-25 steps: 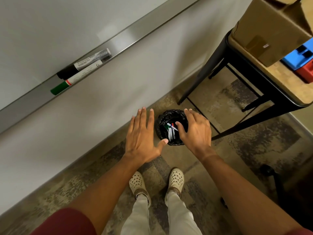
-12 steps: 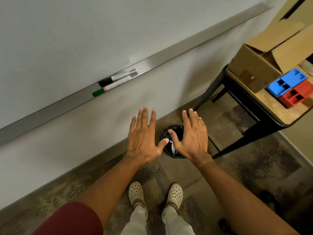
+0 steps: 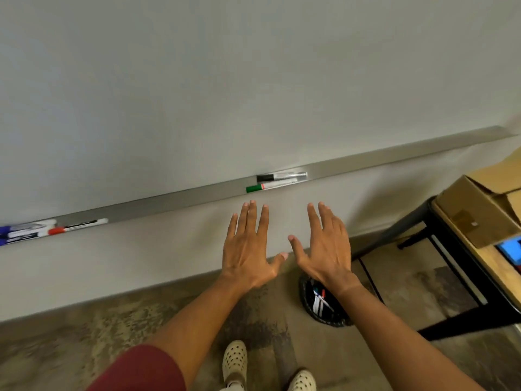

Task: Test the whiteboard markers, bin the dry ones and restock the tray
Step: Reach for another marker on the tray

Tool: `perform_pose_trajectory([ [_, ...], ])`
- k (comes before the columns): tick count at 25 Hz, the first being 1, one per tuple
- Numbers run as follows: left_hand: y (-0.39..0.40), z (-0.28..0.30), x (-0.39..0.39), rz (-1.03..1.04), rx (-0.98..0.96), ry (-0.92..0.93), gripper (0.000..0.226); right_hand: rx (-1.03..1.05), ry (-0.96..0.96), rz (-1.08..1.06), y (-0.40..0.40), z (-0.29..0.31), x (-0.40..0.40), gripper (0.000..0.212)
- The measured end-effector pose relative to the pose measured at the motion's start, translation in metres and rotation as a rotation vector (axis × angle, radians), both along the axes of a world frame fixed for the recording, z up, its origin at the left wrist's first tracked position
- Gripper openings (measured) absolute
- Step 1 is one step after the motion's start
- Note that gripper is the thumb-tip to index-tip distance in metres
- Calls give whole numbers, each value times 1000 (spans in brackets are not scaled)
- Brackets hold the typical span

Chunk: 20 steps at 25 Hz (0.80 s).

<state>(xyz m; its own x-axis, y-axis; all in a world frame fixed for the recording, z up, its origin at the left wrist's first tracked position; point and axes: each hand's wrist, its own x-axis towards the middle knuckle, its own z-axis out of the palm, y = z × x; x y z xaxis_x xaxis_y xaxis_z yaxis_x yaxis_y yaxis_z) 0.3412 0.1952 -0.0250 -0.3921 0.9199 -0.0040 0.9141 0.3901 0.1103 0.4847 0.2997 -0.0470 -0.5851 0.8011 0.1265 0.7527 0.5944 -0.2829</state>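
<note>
Cardboard box (image 3: pixel 479 210) sitting on wooden table (image 3: pixel 499 266), blue block (image 3: pixel 511 247) lying beside it; black table legs (image 3: pixel 400 230) standing on mottled carpet (image 3: pixel 84 345).

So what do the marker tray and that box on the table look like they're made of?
Marker tray: looks like brushed metal, probably aluminium, from its dull grey sheen and sharp straight edge. Box: plain brown cardboard, matte, with folded flaps and a strip of tape.

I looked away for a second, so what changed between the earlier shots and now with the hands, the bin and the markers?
Both hands rose from over the bin toward the tray: left hand and right hand are open and empty, below the green marker and black marker. Those two markers and the binned ones stayed put.
</note>
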Motion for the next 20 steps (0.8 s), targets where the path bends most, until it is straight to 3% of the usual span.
perform_pose_trajectory([
  [8, 16, 11, -62, 97, 44, -61, 103, 109, 38, 160, 28, 12, -81, 72],
  [13, 46, 1, -100, 55, 29, -107, 97, 140, 42, 165, 47, 4, -123, 55],
  [20, 80, -18, -117, -43, 142, -144, 52, 182, -54, 264, 73, -2, -144, 47],
])
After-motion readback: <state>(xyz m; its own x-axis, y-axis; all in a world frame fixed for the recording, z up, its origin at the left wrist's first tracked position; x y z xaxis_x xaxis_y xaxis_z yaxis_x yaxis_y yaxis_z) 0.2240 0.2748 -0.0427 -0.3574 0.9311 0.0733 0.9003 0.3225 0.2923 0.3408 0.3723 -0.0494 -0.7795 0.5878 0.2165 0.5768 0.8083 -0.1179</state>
